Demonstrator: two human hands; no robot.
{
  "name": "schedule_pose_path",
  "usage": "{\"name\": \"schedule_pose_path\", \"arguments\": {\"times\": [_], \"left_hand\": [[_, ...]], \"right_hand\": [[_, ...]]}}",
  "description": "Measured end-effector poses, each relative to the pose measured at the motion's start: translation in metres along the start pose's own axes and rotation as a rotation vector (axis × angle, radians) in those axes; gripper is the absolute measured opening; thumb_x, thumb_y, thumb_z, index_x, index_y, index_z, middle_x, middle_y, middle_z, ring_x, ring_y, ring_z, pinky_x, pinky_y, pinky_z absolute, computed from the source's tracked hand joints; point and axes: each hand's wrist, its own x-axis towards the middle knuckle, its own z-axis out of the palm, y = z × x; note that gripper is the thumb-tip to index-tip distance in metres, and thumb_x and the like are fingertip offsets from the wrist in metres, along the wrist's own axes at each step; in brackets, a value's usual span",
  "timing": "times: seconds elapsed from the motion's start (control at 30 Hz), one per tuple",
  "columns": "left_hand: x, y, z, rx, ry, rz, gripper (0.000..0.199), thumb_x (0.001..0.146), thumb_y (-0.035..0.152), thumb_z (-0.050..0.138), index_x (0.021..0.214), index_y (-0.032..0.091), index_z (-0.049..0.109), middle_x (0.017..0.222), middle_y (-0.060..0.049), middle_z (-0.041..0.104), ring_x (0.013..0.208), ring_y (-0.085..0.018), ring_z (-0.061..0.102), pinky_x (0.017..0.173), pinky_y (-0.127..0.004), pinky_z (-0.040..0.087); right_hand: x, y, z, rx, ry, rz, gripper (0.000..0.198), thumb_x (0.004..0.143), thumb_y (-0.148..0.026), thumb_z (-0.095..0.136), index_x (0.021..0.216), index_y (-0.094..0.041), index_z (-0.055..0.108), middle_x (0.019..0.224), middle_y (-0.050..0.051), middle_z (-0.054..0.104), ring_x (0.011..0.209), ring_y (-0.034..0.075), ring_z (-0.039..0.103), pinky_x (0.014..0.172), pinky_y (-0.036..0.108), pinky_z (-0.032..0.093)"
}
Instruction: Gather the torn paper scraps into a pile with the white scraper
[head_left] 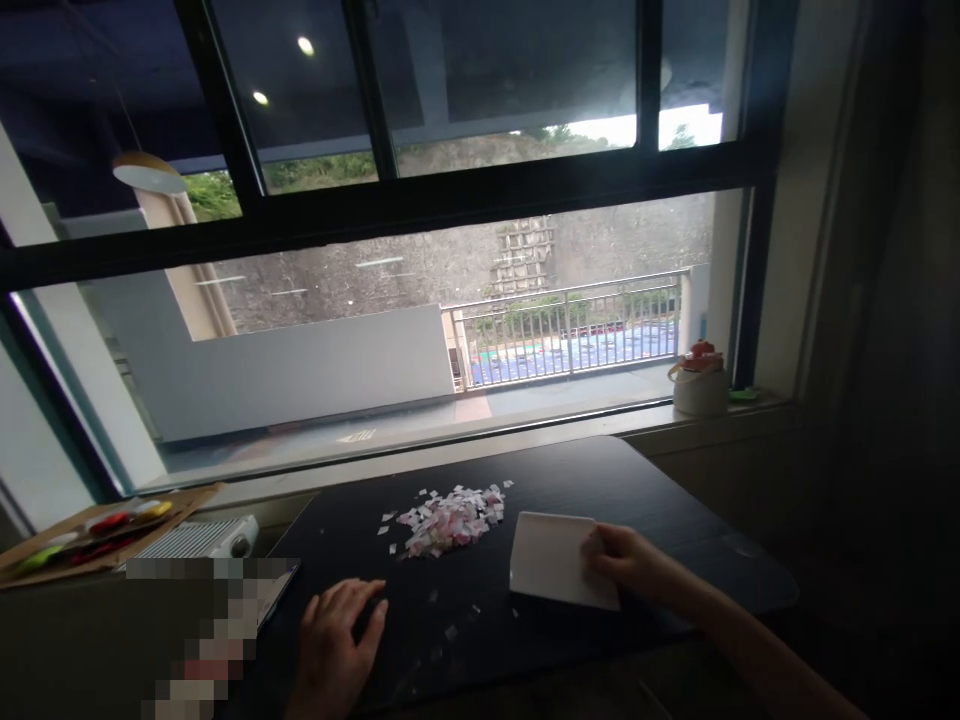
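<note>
On the dark table (600, 490) lies a heap of small white and pink paper scraps (454, 520), with a few loose bits around it. My right hand (611, 560) grips the right side of a white rectangular pad (553, 558), which looks like a notepad and is just right of the heap. The thumb and fingers are closed on its edge. At the lower left, my left hand (341, 635) rests on or just over the table, fingers stretched toward the heap and thumb apart. Nothing shows in it.
A window sill (637, 412) runs behind the table, with a white pot-like container (701, 388) at its right end. A white slotted box (202, 538) and a brown board (97, 535) with coloured items are at left. Tiny scraps (451, 632) dot the table front.
</note>
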Motion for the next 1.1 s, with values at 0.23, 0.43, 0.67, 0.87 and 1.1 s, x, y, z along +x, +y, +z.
{"name": "schedule_pose_path", "arguments": {"times": [0.23, 0.43, 0.67, 0.87, 1.1], "left_hand": [[-0.001, -0.012, 0.007, -0.041, 0.046, -0.003, 0.038, 0.075, 0.054, 0.048, 0.081, 0.026, 0.072, 0.082, -0.004, 0.074, 0.083, -0.025, 0.068, 0.076, -0.042, 0.051], [-0.004, -0.014, 0.013, -0.010, 0.085, 0.013, 0.034, 0.076, 0.051, 0.048, 0.082, 0.027, 0.071, 0.082, -0.003, 0.074, 0.084, -0.025, 0.067, 0.078, -0.044, 0.050], [-0.005, -0.009, 0.011, -0.009, 0.051, -0.004, 0.028, 0.076, 0.045, 0.051, 0.083, 0.026, 0.070, 0.084, -0.004, 0.073, 0.088, -0.026, 0.066, 0.082, -0.045, 0.047], [-0.005, -0.006, 0.009, -0.011, 0.035, -0.023, 0.027, 0.076, 0.044, 0.051, 0.085, 0.026, 0.070, 0.086, -0.004, 0.073, 0.090, -0.026, 0.065, 0.085, -0.047, 0.045], [-0.005, 0.000, 0.005, 0.018, -0.015, -0.017, 0.026, 0.077, 0.040, 0.050, 0.086, 0.024, 0.069, 0.088, -0.004, 0.072, 0.093, -0.025, 0.064, 0.087, -0.045, 0.045]], "right_hand": [[-0.002, -0.012, -0.012, -0.020, -0.119, 0.034, 0.021, 0.061, -0.011, 0.053, 0.079, -0.014, 0.063, 0.076, 0.001, 0.068, 0.070, 0.015, 0.061, 0.060, 0.023, 0.045], [0.012, -0.015, -0.002, -0.038, -0.114, 0.025, 0.019, 0.063, -0.013, 0.055, 0.081, -0.014, 0.062, 0.079, 0.002, 0.068, 0.073, 0.016, 0.061, 0.065, 0.025, 0.046], [0.005, -0.016, -0.015, -0.045, -0.220, 0.089, 0.023, 0.063, -0.015, 0.057, 0.085, -0.014, 0.064, 0.081, 0.002, 0.069, 0.069, 0.016, 0.061, 0.059, 0.024, 0.045], [0.003, -0.021, -0.014, -0.045, -0.237, 0.103, 0.021, 0.063, -0.016, 0.057, 0.083, -0.014, 0.064, 0.080, 0.002, 0.068, 0.073, 0.016, 0.062, 0.064, 0.025, 0.045], [-0.011, -0.022, -0.023, -0.009, -0.302, 0.121, 0.026, 0.062, -0.017, 0.059, 0.087, -0.014, 0.067, 0.083, 0.003, 0.071, 0.079, 0.020, 0.065, 0.068, 0.027, 0.049]]}}
